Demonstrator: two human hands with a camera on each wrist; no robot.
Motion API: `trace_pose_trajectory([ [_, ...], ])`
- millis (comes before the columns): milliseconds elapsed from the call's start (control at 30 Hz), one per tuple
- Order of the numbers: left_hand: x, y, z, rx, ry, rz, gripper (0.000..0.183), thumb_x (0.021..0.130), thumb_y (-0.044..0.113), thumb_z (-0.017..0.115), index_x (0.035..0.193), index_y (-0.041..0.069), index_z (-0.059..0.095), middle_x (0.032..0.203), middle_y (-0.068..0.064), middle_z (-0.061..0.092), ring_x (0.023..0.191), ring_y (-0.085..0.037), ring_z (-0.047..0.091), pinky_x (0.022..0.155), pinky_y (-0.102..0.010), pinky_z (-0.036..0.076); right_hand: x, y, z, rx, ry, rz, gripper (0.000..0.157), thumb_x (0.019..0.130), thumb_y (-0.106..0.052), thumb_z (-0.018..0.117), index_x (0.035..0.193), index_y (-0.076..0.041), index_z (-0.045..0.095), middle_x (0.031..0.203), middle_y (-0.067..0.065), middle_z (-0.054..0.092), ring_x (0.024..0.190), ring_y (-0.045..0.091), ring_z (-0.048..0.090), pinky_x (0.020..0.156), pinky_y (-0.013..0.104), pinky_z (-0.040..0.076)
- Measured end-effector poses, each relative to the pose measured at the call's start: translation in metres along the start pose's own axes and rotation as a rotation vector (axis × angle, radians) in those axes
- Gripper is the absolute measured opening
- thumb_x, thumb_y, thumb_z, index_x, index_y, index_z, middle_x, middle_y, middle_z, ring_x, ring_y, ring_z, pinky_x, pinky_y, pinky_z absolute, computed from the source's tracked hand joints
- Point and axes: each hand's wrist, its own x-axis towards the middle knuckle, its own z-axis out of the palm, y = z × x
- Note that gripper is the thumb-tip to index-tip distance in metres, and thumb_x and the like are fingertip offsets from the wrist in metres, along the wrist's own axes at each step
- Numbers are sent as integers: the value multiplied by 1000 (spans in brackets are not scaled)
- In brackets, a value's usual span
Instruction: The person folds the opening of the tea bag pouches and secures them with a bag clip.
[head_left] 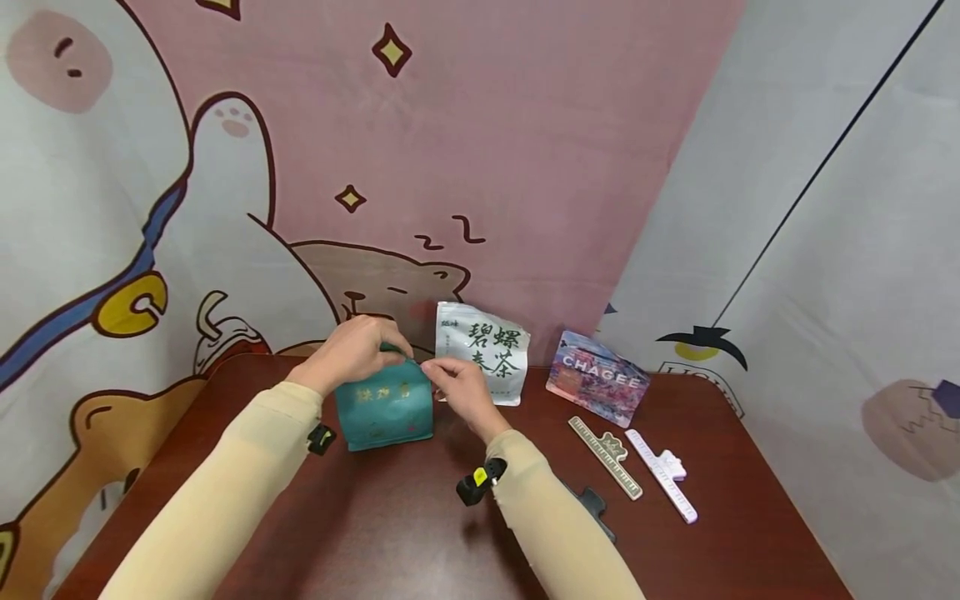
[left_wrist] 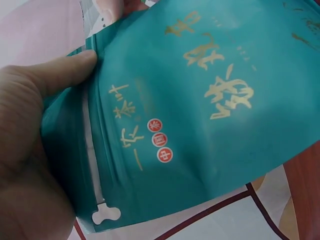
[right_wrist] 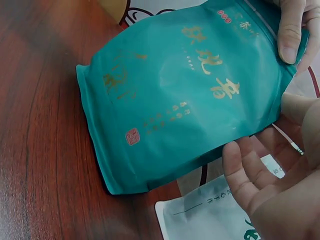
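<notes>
A teal tea pouch [head_left: 386, 406] with gold characters stands upright on the table. My left hand [head_left: 358, 354] grips its top edge, the thumb [left_wrist: 75, 67] lying across the front beside the seal. Along that seal runs a pale strip [left_wrist: 90, 145] with a bone-shaped end. At the pouch's upper right corner, my right hand [head_left: 463, 390] pinches with thumb and index finger. The other right fingers [right_wrist: 245, 165] lie curved by the pouch's side edge. In the left wrist view, a right fingertip [left_wrist: 110, 7] shows by a whitish piece at the corner.
Behind my right hand a white tea pouch [head_left: 487, 342] stands near the wall. Right of it is a pink-blue CHAGEE pouch [head_left: 597, 377]. Beige [head_left: 606, 458] and whitish [head_left: 662, 475] bar clips lie in front of it; my right forearm partly covers a dark clip [head_left: 592, 504].
</notes>
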Motion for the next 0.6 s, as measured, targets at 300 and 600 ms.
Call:
trace_pose_trajectory([
  [300, 3, 4, 2, 62, -17, -16, 11, 86, 20, 86, 97, 22, 85, 96, 3, 76, 82, -18, 69, 68, -39, 56, -1, -10, 1, -7, -38, 68, 30, 106, -27, 60, 121, -8, 77, 118, 9, 73, 82, 12, 65, 91, 58, 54],
  [600, 3, 5, 5, 99, -54, -4, 10, 86, 20, 85, 96, 23, 85, 94, 6, 74, 80, -17, 68, 65, -37, 55, -3, -7, 2, -7, -56, 68, 29, 106, -26, 60, 117, -6, 77, 112, 8, 74, 82, 15, 63, 77, 34, 55],
])
